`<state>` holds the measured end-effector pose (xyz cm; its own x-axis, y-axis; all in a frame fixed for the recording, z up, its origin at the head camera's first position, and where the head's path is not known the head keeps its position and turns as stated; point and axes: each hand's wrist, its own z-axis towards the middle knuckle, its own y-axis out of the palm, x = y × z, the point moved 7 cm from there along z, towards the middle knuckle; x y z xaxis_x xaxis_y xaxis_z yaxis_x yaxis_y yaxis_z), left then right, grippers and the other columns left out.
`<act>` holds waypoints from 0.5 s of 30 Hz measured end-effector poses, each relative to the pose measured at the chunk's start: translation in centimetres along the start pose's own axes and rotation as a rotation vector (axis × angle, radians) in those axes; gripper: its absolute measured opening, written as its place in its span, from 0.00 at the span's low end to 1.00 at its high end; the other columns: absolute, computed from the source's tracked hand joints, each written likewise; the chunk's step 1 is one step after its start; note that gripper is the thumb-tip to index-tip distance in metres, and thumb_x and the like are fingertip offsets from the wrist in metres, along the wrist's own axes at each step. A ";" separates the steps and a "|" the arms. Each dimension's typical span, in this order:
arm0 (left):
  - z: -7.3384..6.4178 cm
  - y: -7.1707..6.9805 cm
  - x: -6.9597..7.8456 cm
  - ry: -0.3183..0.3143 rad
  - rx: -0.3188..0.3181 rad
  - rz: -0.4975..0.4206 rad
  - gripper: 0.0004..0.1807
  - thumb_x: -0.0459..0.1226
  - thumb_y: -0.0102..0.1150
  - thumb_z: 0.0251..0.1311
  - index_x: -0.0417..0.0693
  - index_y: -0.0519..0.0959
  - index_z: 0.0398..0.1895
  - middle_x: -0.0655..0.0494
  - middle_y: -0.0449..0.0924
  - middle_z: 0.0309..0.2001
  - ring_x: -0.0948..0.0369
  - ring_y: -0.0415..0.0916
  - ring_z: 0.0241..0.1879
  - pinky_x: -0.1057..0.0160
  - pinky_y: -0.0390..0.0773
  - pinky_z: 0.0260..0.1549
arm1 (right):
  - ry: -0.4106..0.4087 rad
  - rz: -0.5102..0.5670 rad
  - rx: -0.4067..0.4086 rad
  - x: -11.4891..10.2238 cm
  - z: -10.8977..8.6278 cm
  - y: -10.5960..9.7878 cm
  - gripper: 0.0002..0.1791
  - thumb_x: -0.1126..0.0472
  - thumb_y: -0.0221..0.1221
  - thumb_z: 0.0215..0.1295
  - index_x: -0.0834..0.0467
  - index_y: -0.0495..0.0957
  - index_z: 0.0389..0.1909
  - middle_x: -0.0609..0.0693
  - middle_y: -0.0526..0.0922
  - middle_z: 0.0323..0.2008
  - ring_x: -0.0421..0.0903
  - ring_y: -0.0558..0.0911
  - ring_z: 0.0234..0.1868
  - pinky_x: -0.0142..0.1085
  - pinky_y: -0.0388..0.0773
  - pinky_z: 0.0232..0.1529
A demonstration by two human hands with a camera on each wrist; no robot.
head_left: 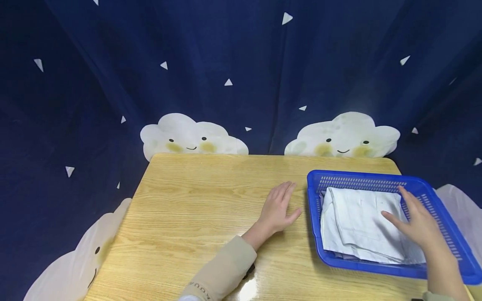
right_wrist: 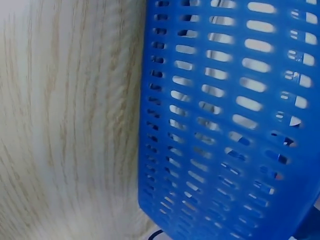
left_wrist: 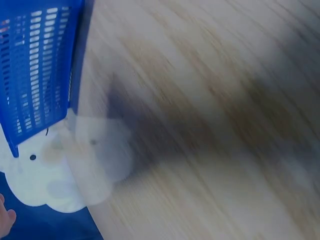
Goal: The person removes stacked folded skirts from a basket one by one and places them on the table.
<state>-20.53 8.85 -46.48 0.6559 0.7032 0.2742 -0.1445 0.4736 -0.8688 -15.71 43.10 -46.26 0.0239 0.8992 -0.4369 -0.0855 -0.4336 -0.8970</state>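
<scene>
At the left, the person's left hand point(head_left: 276, 211) is over the wooden table point(head_left: 188, 209), just beside a blue basket point(head_left: 315, 223); its fingers lie straight and near together, the thumb apart, and no object shows in it. Whether it touches the wood cannot be told. A rightward swing of this hand could knock the basket's left rim and shove it along the tabletop.

Inside the basket lies folded white cloth point(head_left: 361, 221), its layers slightly askew. If only the top layer were caught, the folds could slip open or the lower layers drag along; an edge might also snag in the slotted wall.

Farther right, the right hand point(head_left: 419, 223) is over the cloth's right part, thumb and fingers spread wide around nothing visible; contact with the fabric cannot be judged. The basket's right side appears to reach the table's right edge or beyond it, so a push or a heavy lean there could tip it.

As for writing, the left sleeve point(head_left: 226, 259) carries dark lettering point(head_left: 200, 290) near the picture's bottom, too small and angled to read surely. The blue curtain point(head_left: 226, 42) shows only printed clouds and triangles, and no brand is legible on the basket.
</scene>
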 end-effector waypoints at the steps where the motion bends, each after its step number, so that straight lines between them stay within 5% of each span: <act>1: 0.1 0.1 0.2 0.003 0.005 -0.014 0.39 0.54 0.49 0.57 0.47 0.53 0.68 0.49 0.59 0.65 0.56 0.55 0.65 0.58 0.54 0.63 | -0.005 0.013 0.000 0.1 0.0 0.0 0.50 0.46 0.57 0.58 0.54 0.35 0.72 0.74 0.41 0.66 0.74 0.42 0.63 0.70 0.41 0.53; 15: 1.9 1.6 3.4 0.006 -0.032 -0.071 0.39 0.56 0.47 0.59 0.50 0.50 0.70 0.52 0.58 0.66 0.59 0.53 0.66 0.64 0.51 0.64 | -0.039 0.107 0.004 1.4 -0.4 0.6 0.49 0.51 0.57 0.59 0.56 0.35 0.71 0.77 0.41 0.64 0.76 0.41 0.62 0.67 0.37 0.57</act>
<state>-19.98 13.02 -46.18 0.6683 0.6651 0.3333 -0.0739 0.5052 -0.8599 -15.32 44.09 -47.41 -0.0247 0.8495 -0.5270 -0.0896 -0.5270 -0.8452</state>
